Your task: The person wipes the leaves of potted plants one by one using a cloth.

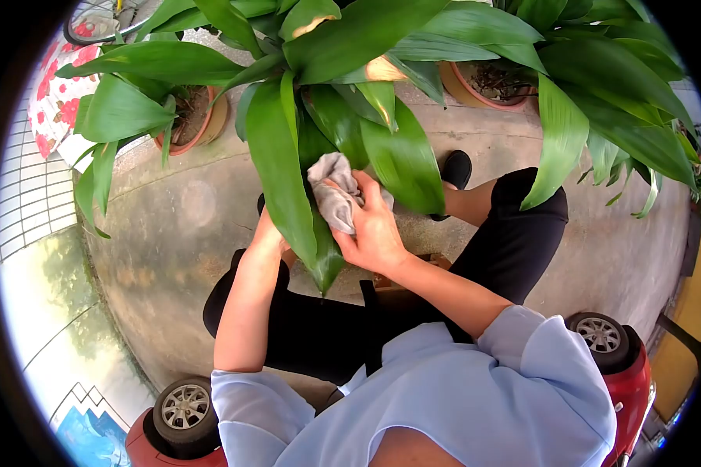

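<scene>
My right hand (374, 229) is closed around a crumpled grey cloth (335, 191). It presses the cloth against a broad green leaf (327, 261) whose tip hangs toward my lap. On the other side, my left hand (269, 232) is partly behind another long leaf (279, 159), and its fingers are hidden. Whether it grips a leaf I cannot tell. Both leaves belong to a large potted plant in front of me.
Terracotta pots with leafy plants stand at the left (210, 124) and right (475, 89). Red flowered fabric (66, 101) lies at far left. Behind me is a red car with wheels at left (185, 411) and right (600, 335). Concrete ground (171, 233) lies around my legs.
</scene>
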Available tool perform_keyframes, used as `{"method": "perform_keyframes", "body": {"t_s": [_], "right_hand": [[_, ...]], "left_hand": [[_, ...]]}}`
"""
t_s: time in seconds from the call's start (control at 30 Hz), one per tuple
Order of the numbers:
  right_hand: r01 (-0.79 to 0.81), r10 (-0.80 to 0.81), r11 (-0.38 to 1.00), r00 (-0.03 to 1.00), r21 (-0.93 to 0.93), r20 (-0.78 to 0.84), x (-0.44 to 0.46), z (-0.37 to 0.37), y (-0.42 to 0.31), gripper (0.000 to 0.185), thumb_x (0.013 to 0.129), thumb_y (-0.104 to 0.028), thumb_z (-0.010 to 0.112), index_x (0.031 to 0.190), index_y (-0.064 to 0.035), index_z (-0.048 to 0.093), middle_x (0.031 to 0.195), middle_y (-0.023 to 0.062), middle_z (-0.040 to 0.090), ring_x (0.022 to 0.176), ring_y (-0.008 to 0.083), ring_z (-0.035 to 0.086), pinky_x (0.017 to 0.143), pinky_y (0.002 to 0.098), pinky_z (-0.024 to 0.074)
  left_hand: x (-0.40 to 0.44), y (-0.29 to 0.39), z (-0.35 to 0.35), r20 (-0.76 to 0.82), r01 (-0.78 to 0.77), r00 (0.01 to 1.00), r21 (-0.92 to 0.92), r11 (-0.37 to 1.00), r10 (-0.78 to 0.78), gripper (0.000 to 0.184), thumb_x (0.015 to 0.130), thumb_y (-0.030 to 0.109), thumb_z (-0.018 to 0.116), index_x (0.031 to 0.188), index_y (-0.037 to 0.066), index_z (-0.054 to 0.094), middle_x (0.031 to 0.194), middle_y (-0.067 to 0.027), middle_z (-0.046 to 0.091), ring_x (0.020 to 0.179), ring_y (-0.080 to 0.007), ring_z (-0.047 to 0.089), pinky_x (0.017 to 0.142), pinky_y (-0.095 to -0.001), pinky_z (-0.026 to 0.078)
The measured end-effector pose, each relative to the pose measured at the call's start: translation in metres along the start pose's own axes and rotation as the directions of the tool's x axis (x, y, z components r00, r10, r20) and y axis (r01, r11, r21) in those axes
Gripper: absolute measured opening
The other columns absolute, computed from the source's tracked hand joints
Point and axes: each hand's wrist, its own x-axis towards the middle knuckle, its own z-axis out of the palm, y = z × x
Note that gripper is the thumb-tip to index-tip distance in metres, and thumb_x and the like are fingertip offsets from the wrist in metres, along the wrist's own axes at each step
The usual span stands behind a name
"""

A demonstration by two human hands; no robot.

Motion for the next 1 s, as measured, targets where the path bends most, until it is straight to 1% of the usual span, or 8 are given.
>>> {"method": "perform_keyframes", "body": {"t_s": [0.2, 0.33, 0.37, 0.43, 0.53, 0.73, 0.8, 1.0], "right_hand": [[-0.181, 0.178, 0.926, 0.983, 0.331, 0.039, 0.049, 0.062, 0.053, 0.031, 0.083, -0.021, 0.051, 0.107, -0.0036, 0.058, 0.098, 0.0252, 0.060, 0.099, 0.0430, 0.052, 0.087, 0.0454, 0.0434], [-0.433, 0.389, 0.851, 0.900, 0.297, 0.197, 0.122, 0.080, 0.069, 0.043, 0.083, -0.032, 0.049, 0.112, -0.0020, 0.059, 0.103, 0.0266, 0.060, 0.104, 0.0436, 0.051, 0.094, 0.0428, 0.0398], [-0.425, 0.394, 0.822, 0.905, 0.379, 0.160, 0.138, 0.093, 0.079, 0.032, 0.088, -0.027, 0.051, 0.105, -0.0014, 0.062, 0.098, 0.0150, 0.066, 0.097, 0.0257, 0.061, 0.087, 0.0342, 0.0449], [-0.466, 0.451, 0.578, 0.867, 0.670, 0.213, 0.162, 0.097, 0.077, 0.026, 0.089, -0.018, 0.053, 0.105, 0.0003, 0.061, 0.098, 0.0107, 0.066, 0.094, 0.0214, 0.061, 0.083, 0.0334, 0.0477], [-0.594, 0.509, 0.261, 0.754, 0.761, 0.414, 0.160, 0.080, 0.071, 0.022, 0.088, -0.011, 0.054, 0.106, -0.0004, 0.061, 0.100, 0.0095, 0.065, 0.089, 0.0200, 0.062, 0.078, 0.0326, 0.0502], [-0.547, 0.448, 0.198, 0.789, 0.813, 0.421, 0.096, 0.054, 0.053, 0.022, 0.086, -0.006, 0.053, 0.106, 0.0000, 0.059, 0.102, 0.0085, 0.063, 0.093, 0.0190, 0.059, 0.081, 0.0317, 0.0471], [-0.551, 0.491, 0.179, 0.768, 0.815, 0.411, 0.083, 0.051, 0.056, 0.024, 0.086, -0.005, 0.053, 0.109, 0.0004, 0.058, 0.103, 0.0089, 0.062, 0.094, 0.0196, 0.058, 0.083, 0.0317, 0.0459], [-0.477, 0.684, 0.084, 0.666, 0.875, 0.298, 0.057, 0.037, 0.062, 0.026, 0.086, -0.004, 0.053, 0.111, 0.0035, 0.055, 0.105, 0.0096, 0.061, 0.095, 0.0191, 0.058, 0.079, 0.0304, 0.0465]], "left_hand": [[-0.004, 0.002, -0.003, -0.002, -0.016, 1.000, 0.020, 1.000, 0.016, 0.025, 0.077, 0.008, 0.058, 0.102, 0.005, 0.054, 0.084, -0.0023, 0.056, 0.067, -0.0116, 0.053, 0.056, -0.0254, 0.044], [0.004, -0.003, -0.018, -0.001, 0.096, 0.995, -0.007, 0.995, -0.096, 0.046, 0.070, -0.003, 0.050, 0.116, 0.000, 0.051, 0.100, -0.0065, 0.059, 0.086, -0.0142, 0.057, 0.074, -0.0263, 0.046], [0.005, -0.003, -0.021, 0.008, 0.117, 0.993, -0.009, 0.993, -0.117, 0.052, 0.068, -0.006, 0.047, 0.120, -0.001, 0.050, 0.105, -0.0078, 0.060, 0.091, -0.0148, 0.058, 0.079, -0.0263, 0.046], [0.003, -0.001, -0.018, 0.023, 0.088, 0.996, -0.004, 0.996, -0.088, 0.052, 0.068, -0.006, 0.047, 0.119, -0.001, 0.051, 0.104, -0.0077, 0.060, 0.090, -0.0145, 0.058, 0.079, -0.0260, 0.046], [0.005, -0.003, -0.020, 0.011, 0.068, 0.998, -0.004, 0.998, -0.068, 0.049, 0.068, -0.006, 0.048, 0.116, -0.002, 0.052, 0.098, -0.0065, 0.060, 0.085, -0.0138, 0.058, 0.076, -0.0254, 0.046], [0.000, 0.008, -0.018, -0.041, 0.110, 0.993, 0.087, 0.990, -0.107, 0.038, 0.069, -0.001, 0.052, 0.107, -0.001, 0.056, 0.082, -0.0021, 0.056, 0.072, -0.0109, 0.052, 0.063, -0.0236, 0.043], [-0.003, 0.006, -0.004, -0.044, 0.014, 0.999, 0.101, 0.995, -0.010, 0.007, 0.082, 0.012, 0.054, 0.087, 0.008, 0.052, 0.067, 0.0021, 0.048, 0.056, -0.0084, 0.045, 0.048, -0.0237, 0.036], [0.006, 0.006, -0.016, -0.076, 0.050, 0.996, 0.106, 0.993, -0.042, 0.032, 0.072, -0.001, 0.051, 0.103, 0.001, 0.056, 0.081, -0.0005, 0.054, 0.067, -0.0096, 0.049, 0.056, -0.0245, 0.040]]}}
